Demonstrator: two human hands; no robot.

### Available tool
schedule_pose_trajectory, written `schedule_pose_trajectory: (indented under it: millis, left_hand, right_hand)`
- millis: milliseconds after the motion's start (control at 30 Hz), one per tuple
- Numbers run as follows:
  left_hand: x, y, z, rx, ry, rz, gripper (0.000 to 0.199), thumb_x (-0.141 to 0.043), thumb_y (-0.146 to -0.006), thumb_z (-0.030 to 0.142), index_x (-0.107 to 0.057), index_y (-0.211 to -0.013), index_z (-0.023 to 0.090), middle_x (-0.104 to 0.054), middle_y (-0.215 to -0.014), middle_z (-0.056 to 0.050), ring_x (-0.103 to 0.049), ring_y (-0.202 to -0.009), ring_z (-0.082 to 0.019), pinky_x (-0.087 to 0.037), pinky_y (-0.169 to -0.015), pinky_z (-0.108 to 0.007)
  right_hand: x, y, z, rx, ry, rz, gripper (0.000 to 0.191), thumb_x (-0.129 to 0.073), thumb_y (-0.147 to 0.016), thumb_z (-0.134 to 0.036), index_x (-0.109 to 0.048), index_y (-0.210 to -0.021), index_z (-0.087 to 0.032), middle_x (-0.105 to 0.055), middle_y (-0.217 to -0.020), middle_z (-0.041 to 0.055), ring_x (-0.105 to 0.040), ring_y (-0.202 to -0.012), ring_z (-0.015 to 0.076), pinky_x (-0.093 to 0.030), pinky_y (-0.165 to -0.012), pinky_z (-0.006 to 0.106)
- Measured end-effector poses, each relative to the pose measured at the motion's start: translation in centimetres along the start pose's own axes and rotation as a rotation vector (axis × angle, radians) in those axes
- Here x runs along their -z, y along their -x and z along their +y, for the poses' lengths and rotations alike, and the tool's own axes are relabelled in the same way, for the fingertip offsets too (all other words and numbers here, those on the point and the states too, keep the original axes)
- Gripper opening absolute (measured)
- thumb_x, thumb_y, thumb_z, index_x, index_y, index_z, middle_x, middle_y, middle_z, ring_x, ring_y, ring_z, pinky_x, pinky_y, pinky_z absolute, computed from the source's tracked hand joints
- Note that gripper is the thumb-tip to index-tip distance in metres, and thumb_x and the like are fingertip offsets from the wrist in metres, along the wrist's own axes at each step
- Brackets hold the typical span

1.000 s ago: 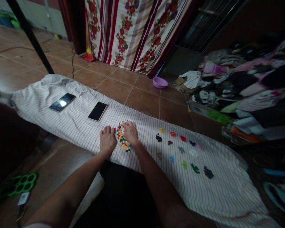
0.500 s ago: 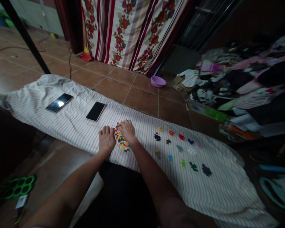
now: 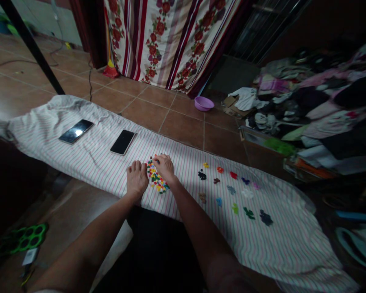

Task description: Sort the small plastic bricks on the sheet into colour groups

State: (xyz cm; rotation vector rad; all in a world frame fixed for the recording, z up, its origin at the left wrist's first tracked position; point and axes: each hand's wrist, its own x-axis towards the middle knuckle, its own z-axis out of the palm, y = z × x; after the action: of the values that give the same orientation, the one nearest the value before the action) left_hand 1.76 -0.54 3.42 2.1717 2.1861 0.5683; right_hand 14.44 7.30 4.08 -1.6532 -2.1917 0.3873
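Note:
A mixed pile of tiny coloured pieces (image 3: 157,182) lies on the striped cloth in front of me; they look like small blocks or beads. My left hand (image 3: 136,178) rests flat at the pile's left edge, its fingers stretched forward on the cloth. Over the pile's far right side is my right hand (image 3: 165,166), thumb and fingers drawn together in a pinch at the pieces. Whatever is between those fingertips is too small to make out. To the right lie small heaps sorted by colour, among them black pieces (image 3: 202,175), red pieces (image 3: 233,175) and dark grey pieces (image 3: 266,217).
The striped cloth (image 3: 177,154) covers a long, narrow surface. Two phones, one dark (image 3: 123,142) and one reflecting light (image 3: 76,131), lie on its left part. Beyond are a purple basin (image 3: 204,103) on the tiles, a floral curtain (image 3: 171,40) and piled clothes (image 3: 320,97).
My right hand has shifted slightly over the pile, and its fingertips now pinch at the pieces near the far end. My left hand has stayed in place.

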Motion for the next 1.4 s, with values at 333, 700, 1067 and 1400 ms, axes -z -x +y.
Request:
schedule_pose_trajectory:
  millis: [333, 700, 1067, 1400]
  left_hand:
    - [0.0, 0.1, 0.1, -0.005, -0.01, 0.019, 0.03, -0.03, -0.092, 0.021, -0.058, -0.104, 0.018, -0.055, -0.107, -0.014, -0.045, -0.106, -0.029, -0.034, -0.087, -0.044]
    - [-0.2, 0.1, 0.2, 0.005, -0.04, 0.036, 0.03, -0.031, -0.092, 0.023, -0.058, -0.104, 0.018, -0.056, -0.106, -0.013, -0.045, -0.106, -0.029, -0.033, -0.085, -0.042]
    - [-0.1, 0.3, 0.1, -0.024, -0.106, 0.065, 0.028, -0.031, -0.093, 0.025, -0.056, -0.101, 0.017, -0.056, -0.104, -0.011, -0.048, -0.105, -0.028, -0.033, -0.083, -0.04]
    - [0.1, 0.5, 0.0, -0.008, -0.125, 0.022, 0.029, -0.034, -0.09, 0.026, -0.056, -0.107, 0.016, -0.057, -0.109, -0.012, -0.048, -0.108, -0.029, -0.033, -0.083, -0.041]
  right_hand:
    - [-0.5, 1.0, 1.4, -0.294, -0.731, 0.09, 0.015, -0.055, -0.085, -0.03, -0.066, -0.092, -0.023, -0.071, -0.088, -0.0017, -0.063, -0.078, 0.0126, -0.046, -0.072, 0.024]
    - [1.5, 2.4, 0.8, -0.553, -1.473, 0.111, 0.015, -0.072, -0.071, -0.03, -0.065, -0.078, -0.019, -0.071, -0.075, 0.0008, -0.053, -0.056, 0.0069, -0.036, -0.046, 0.016]
    - [2.5, 6.1, 2.5, -0.637, -1.632, 0.213, 0.025, -0.08, -0.06, -0.032, -0.065, -0.075, -0.018, -0.069, -0.074, 0.0016, -0.053, -0.057, 0.0072, -0.038, -0.048, 0.018]
    - [6.7, 12.0, 6.4, -0.679, -1.303, 0.558, 0.033, -0.073, -0.061, -0.035, -0.067, -0.088, -0.018, -0.063, -0.071, -0.0024, -0.053, -0.061, 0.0088, -0.038, -0.055, 0.021]
